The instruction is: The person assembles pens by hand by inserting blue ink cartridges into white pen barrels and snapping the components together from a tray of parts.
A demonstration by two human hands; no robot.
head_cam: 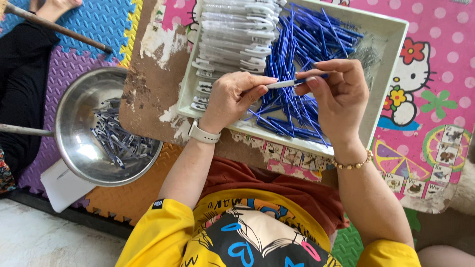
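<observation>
My left hand [232, 96] pinches a white plastic pen barrel [280, 84]; my right hand [339, 94] closes its grip on a thin blue refill [311, 77] entering the barrel's end, above the pale rectangular tray [391, 49]. Step judged: insertion. Next move calls for straight alignment and a steady push. A steel bowl [74, 133] of finished pieces sits left.

Home floor turned piecework spot for pen assembly.

Seated on interlocking foam play mats [84, 29] in blue, purple and orange, plus a pink polka-dot cartoon children's mat [435, 74] right of the fingers. Under the fingers, a shallow white plastic tray [391, 34] of thin blue pen refills [307, 44] and white pen barrels [232, 34], on a worn brown board [148, 84]. Left of the fingers, a round steel bowl [74, 128] of finished pieces.
</observation>
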